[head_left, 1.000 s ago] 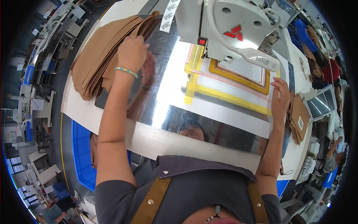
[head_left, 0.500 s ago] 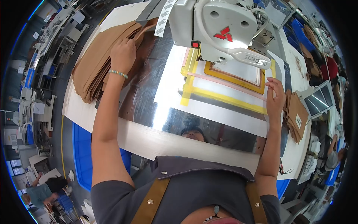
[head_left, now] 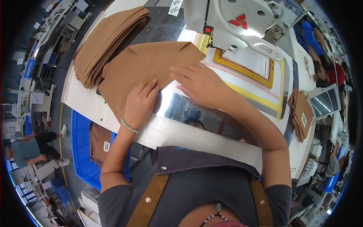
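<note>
A single brown fabric piece (head_left: 151, 62) lies spread over the shiny metal plate (head_left: 174, 105) of a sewing machine (head_left: 227, 28). My left hand (head_left: 141, 101) rests on its near part, fingers stretched out over the cloth. At its right edge, my right hand (head_left: 200, 84) is open, fingers reaching left at or just over the edge; whether they touch is unclear. Behind to the left stands a thick fanned stack of the same brown pieces (head_left: 107, 43). A yellow-edged rectangular clamp frame (head_left: 245, 70) sits under the machine head, right of the fabric.
Yellow tape strips (head_left: 252, 97) run across a white sheet around the clamp. A small pile of brown pieces with a white label (head_left: 302, 113) lies at right, beside a tilted screen (head_left: 324, 100). Below left, a blue bin (head_left: 81, 162) holds brown fabric. Another person (head_left: 36, 149) is far left.
My left hand has come from the stack toward me, and one brown piece now lies on the plate. My right hand has moved left from beside the clamp to the fabric's edge.
</note>
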